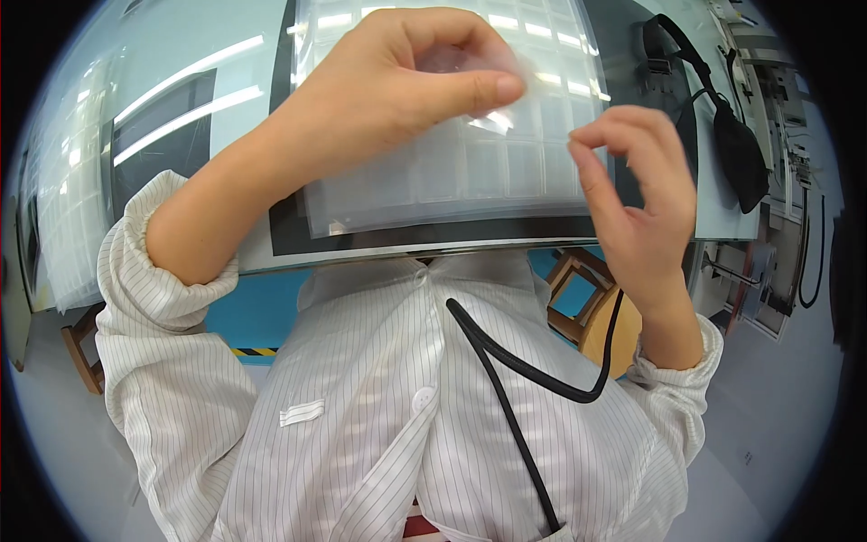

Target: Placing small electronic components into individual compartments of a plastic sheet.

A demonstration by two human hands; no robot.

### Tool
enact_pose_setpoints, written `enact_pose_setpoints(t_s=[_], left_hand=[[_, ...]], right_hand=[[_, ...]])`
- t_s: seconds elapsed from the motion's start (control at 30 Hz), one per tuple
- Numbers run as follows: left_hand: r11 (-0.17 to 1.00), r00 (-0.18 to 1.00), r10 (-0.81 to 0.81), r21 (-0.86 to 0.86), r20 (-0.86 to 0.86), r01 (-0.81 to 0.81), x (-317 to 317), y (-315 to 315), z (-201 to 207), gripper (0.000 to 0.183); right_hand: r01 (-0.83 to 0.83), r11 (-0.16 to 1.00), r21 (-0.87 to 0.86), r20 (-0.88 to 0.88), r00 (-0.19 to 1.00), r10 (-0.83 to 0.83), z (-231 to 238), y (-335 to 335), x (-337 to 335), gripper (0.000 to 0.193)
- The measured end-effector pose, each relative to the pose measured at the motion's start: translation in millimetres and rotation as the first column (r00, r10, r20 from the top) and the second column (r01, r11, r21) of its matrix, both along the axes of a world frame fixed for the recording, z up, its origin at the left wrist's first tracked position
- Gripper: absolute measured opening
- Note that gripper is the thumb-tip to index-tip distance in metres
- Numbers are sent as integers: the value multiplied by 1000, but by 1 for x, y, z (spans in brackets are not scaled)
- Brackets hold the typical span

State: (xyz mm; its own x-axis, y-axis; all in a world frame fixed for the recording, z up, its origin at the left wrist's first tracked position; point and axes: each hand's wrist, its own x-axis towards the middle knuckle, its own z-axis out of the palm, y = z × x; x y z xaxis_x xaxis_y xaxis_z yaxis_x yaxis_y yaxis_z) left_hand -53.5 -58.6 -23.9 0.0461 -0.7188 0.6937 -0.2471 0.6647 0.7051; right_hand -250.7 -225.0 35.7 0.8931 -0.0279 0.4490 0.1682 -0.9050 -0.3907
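Note:
Over a clear plastic sheet divided into rectangular pockets (433, 185), my left hand (397, 77) is curled, its thumb and forefinger bent toward each other. Something clear and shiny shows around these fingertips, but I cannot make out whether they hold it. To the right, by the sheet's right edge, my right hand (646, 194) is raised with thumb and forefinger pinched together. Anything between those tips is too small to see. The sheet lies on a black mat (289, 230) at the near side of the glass-topped table.
More clear pocketed plastic (77, 181) is piled at the far left of the table (244, 135). A black strap with a pouch (741, 158) lies at the right. A wooden stool (610, 330) stands below the table edge. A black cord (515, 425) hangs across my striped coat.

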Motion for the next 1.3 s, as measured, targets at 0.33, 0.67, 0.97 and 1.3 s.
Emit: enact_pose_setpoints(t_s=[0.33, 0.67, 0.97, 1.3], left_hand=[[990, 994, -106, -93, -24, 103, 6, -8, -14, 16], [986, 992, -128, -108, 15, 129, 8, -12, -17, 15], [991, 995, -94, -88, 18, 96, 6, -9, -15, 15], [721, 920, 381, 653, -94, -232, -26, 14, 23, 25]], right_hand=[[-66, 980, -187, -114, 992, 45, -12, -12, -10, 24], [-13, 970, -244, -23, 1000, 8, -19, -13, -9, 21], [-15, 967, -255, 1, 1000, 16, -22, -14, -11, 24], [-79, 997, -24, 42, 996, 80, 7, -1, -7, 22]])
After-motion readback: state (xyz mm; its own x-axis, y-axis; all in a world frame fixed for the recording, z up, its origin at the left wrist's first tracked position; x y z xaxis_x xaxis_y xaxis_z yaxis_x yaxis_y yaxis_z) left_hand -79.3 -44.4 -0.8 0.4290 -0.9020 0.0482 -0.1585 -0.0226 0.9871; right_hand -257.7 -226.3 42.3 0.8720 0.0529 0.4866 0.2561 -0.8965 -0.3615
